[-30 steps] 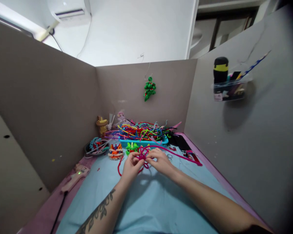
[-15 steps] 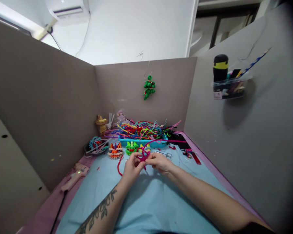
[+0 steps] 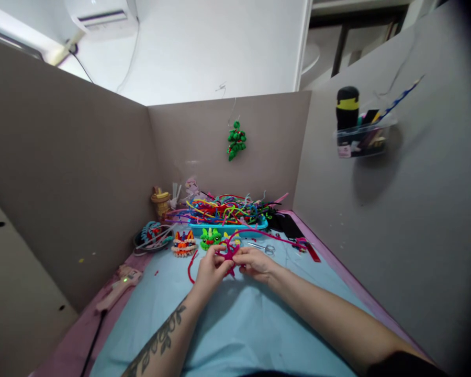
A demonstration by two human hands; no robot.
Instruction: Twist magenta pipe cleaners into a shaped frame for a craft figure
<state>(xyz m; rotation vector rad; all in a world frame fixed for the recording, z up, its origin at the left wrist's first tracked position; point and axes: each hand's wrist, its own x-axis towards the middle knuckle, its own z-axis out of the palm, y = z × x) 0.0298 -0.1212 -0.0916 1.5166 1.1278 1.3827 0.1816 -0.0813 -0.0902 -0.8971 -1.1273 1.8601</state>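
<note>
A magenta pipe cleaner (image 3: 230, 255), bent into a star-like shape, is held between both hands above the blue cloth. My left hand (image 3: 213, 266) pinches its left side with thumb and fingers. On the other side my right hand (image 3: 255, 262) grips it with closed fingertips. One long end of the pipe cleaner arcs up and away to the right. Just beyond the hands sit an orange pipe-cleaner figure (image 3: 184, 244), a green one (image 3: 211, 239) and a partly hidden yellow one. A loose red pipe cleaner (image 3: 190, 267) lies beside my left hand.
Behind stands a blue tray (image 3: 198, 230) heaped with coloured pipe cleaners. Scissors (image 3: 265, 248) lie right of the hands. A pink glue gun (image 3: 120, 289) with a black cord rests at left, near a dark bowl (image 3: 154, 244). Grey panels enclose three sides.
The magenta shape has turned slightly in my fingers, and its star points show more. Its long end now droops further at the right. The whole view has shifted a little.
</note>
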